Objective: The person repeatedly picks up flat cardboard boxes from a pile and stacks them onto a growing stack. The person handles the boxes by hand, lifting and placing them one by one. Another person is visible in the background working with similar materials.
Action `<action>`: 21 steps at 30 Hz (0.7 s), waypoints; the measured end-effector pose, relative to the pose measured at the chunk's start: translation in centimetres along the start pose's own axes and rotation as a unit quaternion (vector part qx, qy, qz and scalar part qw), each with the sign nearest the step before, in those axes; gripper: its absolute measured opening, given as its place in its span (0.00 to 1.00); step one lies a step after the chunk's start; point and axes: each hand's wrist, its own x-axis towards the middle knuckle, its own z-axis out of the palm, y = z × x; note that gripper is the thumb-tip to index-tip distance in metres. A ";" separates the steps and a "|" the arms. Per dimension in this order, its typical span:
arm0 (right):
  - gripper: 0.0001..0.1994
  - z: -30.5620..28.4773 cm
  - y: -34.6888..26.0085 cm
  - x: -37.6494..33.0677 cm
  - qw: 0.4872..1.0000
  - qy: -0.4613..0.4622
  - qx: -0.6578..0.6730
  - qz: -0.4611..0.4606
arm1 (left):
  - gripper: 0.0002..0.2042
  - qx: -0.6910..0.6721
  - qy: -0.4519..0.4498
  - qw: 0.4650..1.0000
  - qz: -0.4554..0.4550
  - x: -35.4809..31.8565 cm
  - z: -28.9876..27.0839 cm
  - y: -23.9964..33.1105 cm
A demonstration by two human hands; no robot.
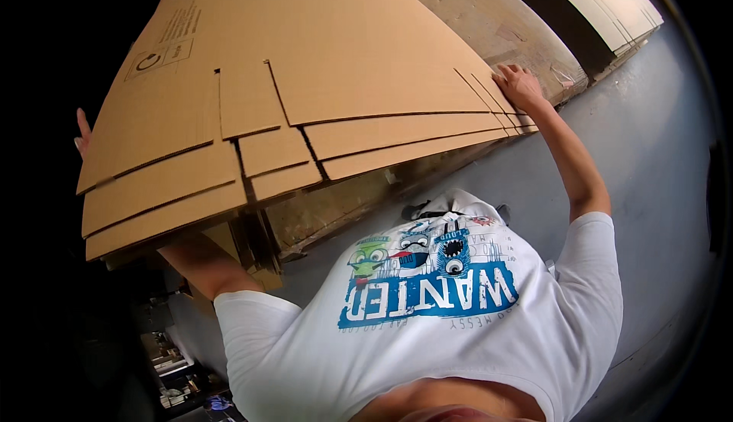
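Note:
Several flat cardboard sheets [336,63], slotted and creased along the near side, lie in an overlapping stack before me, tilted in the view. My right hand [519,86] holds their right edge, its fingers bent over the top surface. Under the near left corner runs my left forearm. Beyond the left edge, part of my left hand [82,133] shows, fingers stretched up and apart; the sheets hide its palm. Whether that hand bears any of their weight cannot be made out.
Behind the sheets lies a worn brown surface [489,17]. A pale stack of sheets [599,2] stands at the far right. Grey floor [649,140] stretches along the right. Beneath the near edge are brown upright pieces [256,239], partly in shadow. Cluttered items [175,368] show at lower left.

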 end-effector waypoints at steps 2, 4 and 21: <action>0.33 -3.6 -5.5 -0.8 0.981 -0.090 0.169 -0.033 | 0.37 0.046 -0.045 0.987 0.148 3.9 -0.7 2.9; 0.32 -8.1 -11.0 -1.2 0.947 -0.094 0.289 -0.105 | 0.31 0.028 -0.118 0.966 0.227 7.0 3.0 4.5; 0.71 -24.9 -21.1 -11.9 0.758 0.562 -0.039 -0.330 | 0.17 0.021 -0.415 0.850 0.323 17.7 24.0 2.0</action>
